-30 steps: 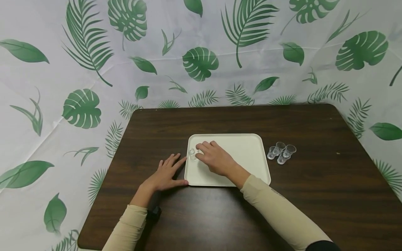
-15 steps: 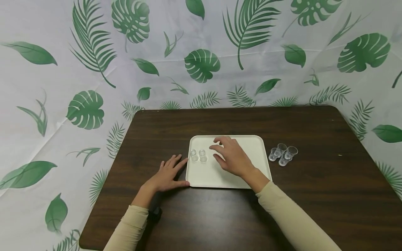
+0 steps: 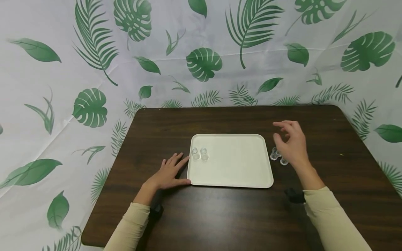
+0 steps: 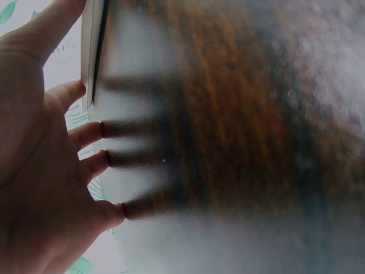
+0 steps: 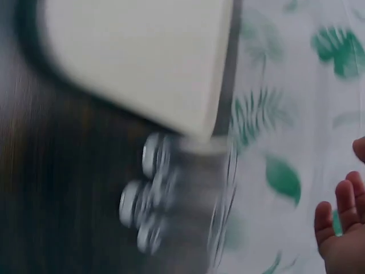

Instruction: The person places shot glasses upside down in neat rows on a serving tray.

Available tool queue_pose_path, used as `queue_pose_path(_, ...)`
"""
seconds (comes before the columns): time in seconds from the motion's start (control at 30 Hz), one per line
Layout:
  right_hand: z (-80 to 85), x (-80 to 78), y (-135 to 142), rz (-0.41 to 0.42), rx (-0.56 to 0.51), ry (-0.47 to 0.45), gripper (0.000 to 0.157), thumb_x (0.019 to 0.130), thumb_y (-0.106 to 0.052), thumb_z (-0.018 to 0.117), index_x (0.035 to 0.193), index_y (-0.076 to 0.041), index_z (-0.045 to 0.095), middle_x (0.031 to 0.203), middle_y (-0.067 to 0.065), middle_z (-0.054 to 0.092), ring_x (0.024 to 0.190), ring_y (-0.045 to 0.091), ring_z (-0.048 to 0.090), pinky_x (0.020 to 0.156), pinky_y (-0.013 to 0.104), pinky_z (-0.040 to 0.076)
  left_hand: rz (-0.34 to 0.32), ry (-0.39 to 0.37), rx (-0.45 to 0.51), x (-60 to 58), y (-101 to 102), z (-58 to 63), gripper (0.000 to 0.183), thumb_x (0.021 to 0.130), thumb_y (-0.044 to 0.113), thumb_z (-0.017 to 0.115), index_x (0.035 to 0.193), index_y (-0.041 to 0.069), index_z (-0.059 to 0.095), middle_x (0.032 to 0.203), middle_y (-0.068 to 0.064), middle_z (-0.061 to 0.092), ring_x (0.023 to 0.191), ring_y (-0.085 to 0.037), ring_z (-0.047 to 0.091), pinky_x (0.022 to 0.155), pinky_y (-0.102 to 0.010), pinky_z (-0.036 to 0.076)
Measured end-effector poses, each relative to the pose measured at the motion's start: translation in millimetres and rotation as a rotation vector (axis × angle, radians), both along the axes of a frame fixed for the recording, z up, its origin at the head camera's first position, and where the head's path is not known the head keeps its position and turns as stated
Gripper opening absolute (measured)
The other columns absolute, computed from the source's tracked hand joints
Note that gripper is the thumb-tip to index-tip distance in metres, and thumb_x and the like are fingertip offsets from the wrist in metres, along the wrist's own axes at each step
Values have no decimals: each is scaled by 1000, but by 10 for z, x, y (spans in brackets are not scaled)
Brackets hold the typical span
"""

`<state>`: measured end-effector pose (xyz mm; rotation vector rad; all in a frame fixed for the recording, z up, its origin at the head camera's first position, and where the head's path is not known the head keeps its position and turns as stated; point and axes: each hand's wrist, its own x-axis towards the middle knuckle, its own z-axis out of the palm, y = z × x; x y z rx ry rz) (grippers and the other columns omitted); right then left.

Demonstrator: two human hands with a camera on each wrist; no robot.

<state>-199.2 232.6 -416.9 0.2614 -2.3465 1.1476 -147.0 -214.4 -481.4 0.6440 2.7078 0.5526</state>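
Observation:
A cream tray (image 3: 232, 174) lies in the middle of the dark wooden table (image 3: 220, 216). Two small clear cups (image 3: 200, 153) stand side by side in the tray's left part. My left hand (image 3: 169, 170) rests flat on the table, fingers straight, touching the tray's left edge (image 4: 91, 51). My right hand (image 3: 290, 141) hovers with loosely spread fingers above a cluster of clear cups (image 3: 277, 157) on the table right of the tray, partly hiding them. It holds nothing. The right wrist view shows these cups (image 5: 145, 194), blurred, beside the tray's corner (image 5: 188, 103).
A white backdrop printed with green leaves (image 3: 204, 62) surrounds the table on the far side and both flanks. The table's near edge runs close to my sleeves (image 3: 333, 216).
My right hand let go of a cup in the tray's left part, leaving two there, and swung right across the tray to above the cups on the table. The left hand stayed put.

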Motion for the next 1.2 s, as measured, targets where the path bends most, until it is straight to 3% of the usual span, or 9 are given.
queue_pose_path(0.1, -22, 15, 304, -109, -58, -106, 37, 84, 7, 55, 117, -1, 69, 112, 12, 57, 89, 11, 51, 72, 23, 39, 1, -1, -9, 3, -8, -22, 96, 83, 69, 61, 159, 28, 18, 163, -13, 14, 149, -37, 5, 109, -69, 5)
queue_pose_path(0.23, -150, 64, 662, -185, -19, -258, 40, 87, 7, 50, 124, 2, 64, 112, 16, 57, 86, -2, 46, 73, 20, 35, -4, 18, -7, -1, -15, -32, 96, 83, 70, 60, 159, 27, 19, 162, -13, 15, 149, -36, 6, 110, -69, 6)
queue_pose_path(0.4, -339, 154, 930, -141, 70, -458, 43, 92, 6, 47, 133, 4, 56, 120, 27, 59, 99, 20, 53, 74, 24, 34, -5, 7, -8, 6, -18, -19, 97, 83, 69, 61, 159, 26, 18, 162, -13, 14, 149, -37, 5, 110, -69, 6)
queue_pose_path(0.53, -469, 190, 1021, -32, 93, -552, 46, 91, 7, 52, 138, 6, 50, 127, 31, 56, 110, 39, 54, 72, 16, 37, -6, 19, 6, 13, -20, -25, 96, 84, 68, 62, 159, 24, 20, 162, -15, 15, 148, -38, 6, 109, -70, 6)
queue_pose_path(0.73, -609, 188, 1032, 75, 128, -592, 51, 89, 1, 68, 136, 7, 51, 126, 32, 57, 106, 42, 59, 70, 11, 41, -10, 30, 21, -6, -26, -58, 96, 84, 69, 60, 158, 24, 21, 161, -16, 17, 148, -40, 8, 108, -71, 7)
queue_pose_path(1.0, -669, 154, 971, 36, 182, -527, 43, 86, -12, 76, 124, 3, 64, 110, 25, 67, 86, 9, 60, 72, 20, 42, -6, 20, 5, -8, -32, -45, 96, 84, 70, 60, 159, 25, 19, 162, -14, 15, 148, -38, 6, 109, -69, 7)
queue_pose_path(1.2, -707, 185, 939, 19, 177, -548, 43, 88, -20, 76, 123, 2, 65, 107, 24, 67, 85, 11, 58, 73, 26, 42, 0, 11, -7, 9, -34, -39, 96, 83, 71, 59, 159, 27, 19, 163, -12, 14, 149, -35, 5, 110, -68, 6)
